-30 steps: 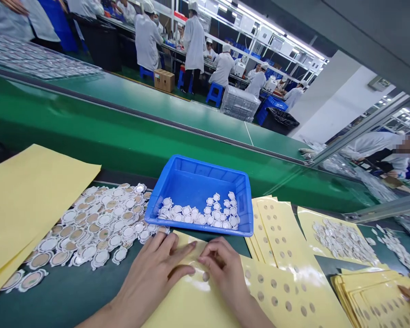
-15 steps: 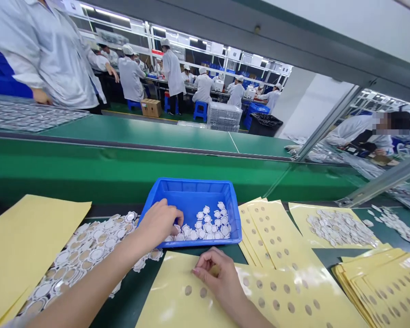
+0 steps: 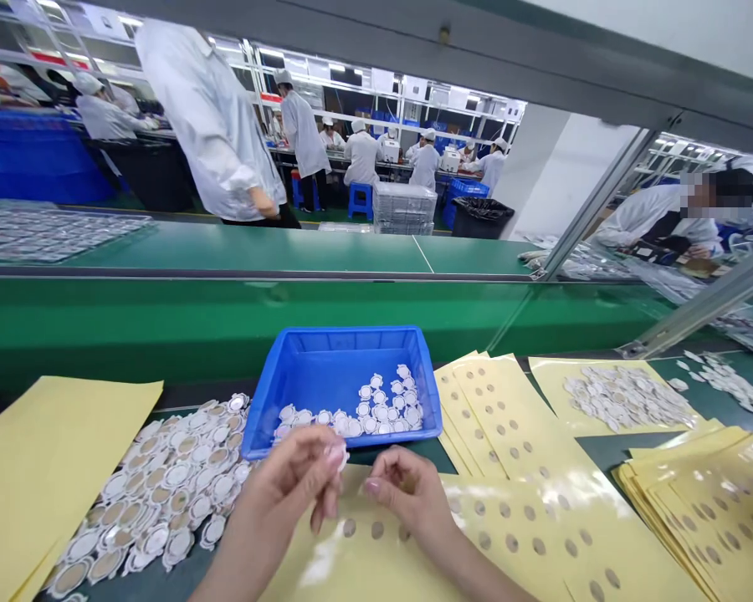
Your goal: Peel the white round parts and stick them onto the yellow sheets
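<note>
My left hand (image 3: 294, 485) pinches a small white round piece (image 3: 344, 456) between thumb and fingertips, just in front of the blue bin (image 3: 339, 336). Similar white tabbed discs (image 3: 386, 413) lie along the near and right sides inside that bin. Close by, my right hand (image 3: 409, 492) hovers over or rests on a yellow glossy sheet (image 3: 320, 560) dotted with grey-brown round spots. Its fingers are curled together, and anything between them is hidden. A heap of white-rimmed discs (image 3: 176, 477), some showing brown faces, spreads left of my left hand.
Plain yellow sheets (image 3: 56, 443) lie at far left. Spotted yellow sheets (image 3: 508, 410) are right of the bin, with a thicker stack (image 3: 709, 502) at far right. Another white pile (image 3: 627, 397) sits on a sheet. Beyond the green ledge (image 3: 257, 251) a co-worker (image 3: 207, 117) stands.
My left hand has come out of the blue bin toward me with a white round piece in its fingertips. My right hand stays nearly in place. The co-worker across has moved right.
</note>
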{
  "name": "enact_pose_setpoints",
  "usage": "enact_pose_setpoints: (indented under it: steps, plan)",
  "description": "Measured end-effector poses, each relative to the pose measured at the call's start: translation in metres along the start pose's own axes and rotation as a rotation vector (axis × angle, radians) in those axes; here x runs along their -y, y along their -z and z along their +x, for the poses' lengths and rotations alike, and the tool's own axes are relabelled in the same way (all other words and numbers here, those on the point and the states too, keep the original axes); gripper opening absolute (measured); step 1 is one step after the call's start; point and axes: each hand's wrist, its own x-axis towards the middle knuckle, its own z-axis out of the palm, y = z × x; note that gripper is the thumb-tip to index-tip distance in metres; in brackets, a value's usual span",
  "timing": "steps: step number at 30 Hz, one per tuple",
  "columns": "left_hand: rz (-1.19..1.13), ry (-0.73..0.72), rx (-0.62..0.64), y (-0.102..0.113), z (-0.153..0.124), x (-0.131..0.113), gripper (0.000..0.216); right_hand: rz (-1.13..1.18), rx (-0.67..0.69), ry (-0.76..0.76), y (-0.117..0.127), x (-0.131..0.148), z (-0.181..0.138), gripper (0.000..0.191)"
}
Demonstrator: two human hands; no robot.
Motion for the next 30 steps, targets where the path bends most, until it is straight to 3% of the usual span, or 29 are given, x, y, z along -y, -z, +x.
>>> enact_pose_setpoints:
  steps: [3, 6, 13, 21, 30]
  plan:
    - [-0.117, 0.034, -0.019, -0.009, -0.023, 0.030, 0.037, 0.128, 0.038, -0.055, 0.003, 0.003, -0.002, 0.039]
    - [-0.175, 0.057, -0.027, -0.014, -0.027, 0.047, 0.039, 0.189, 0.103, -0.097, 0.007, 0.004, -0.004, 0.036]
    - [-0.314, 0.259, 0.070, -0.015, -0.021, 0.048, 0.051, 0.241, 0.198, -0.230, 0.011, 0.002, -0.004, 0.036]
    - [-0.492, 0.277, 0.276, -0.010, -0.022, 0.052, 0.035, 0.282, 0.233, -0.242, 0.011, 0.006, -0.002, 0.036]
    - [-0.318, 0.205, 0.201, -0.014, -0.019, 0.052, 0.046, 0.248, 0.272, -0.255, 0.007, 0.019, -0.002, 0.044]
